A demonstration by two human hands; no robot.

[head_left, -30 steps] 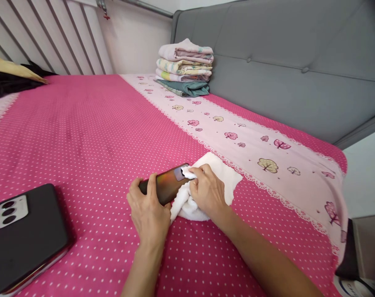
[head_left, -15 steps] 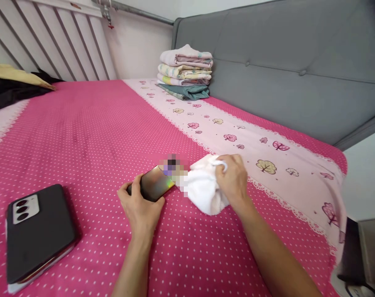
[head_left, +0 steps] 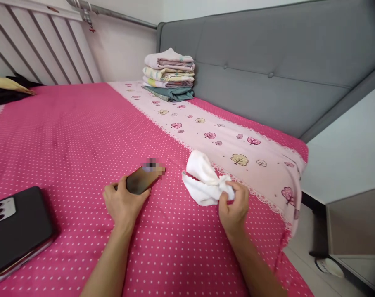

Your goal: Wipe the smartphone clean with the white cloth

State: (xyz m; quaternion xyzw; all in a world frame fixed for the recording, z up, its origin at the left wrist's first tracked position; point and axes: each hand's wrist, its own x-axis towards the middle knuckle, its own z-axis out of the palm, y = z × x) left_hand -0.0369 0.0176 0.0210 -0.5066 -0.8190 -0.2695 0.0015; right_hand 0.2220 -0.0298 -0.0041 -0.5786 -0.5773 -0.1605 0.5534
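Observation:
In my left hand is a phone with a dark, glossy face turned up. My thumb and fingers grip it by its edges, just over the pink dotted bedsheet; I cannot tell whether it touches the sheet. Its far end is blurred by a pixel patch. To the right, my right hand pinches a white headband-like cloth, bunched at a knot near my fingers, with a loop spreading to the left. A clear strip of sheet lies between cloth and phone.
A stack of black phones lies at the left on the pink bedsheet. Folded bedding is piled by the grey headboard. A radiator stands at the far left. The bed's edge drops to the floor at the right.
The white cloth has come away from the phone to the right and spread into a loop. The phone is flatter in my left hand. The view has turned to the right.

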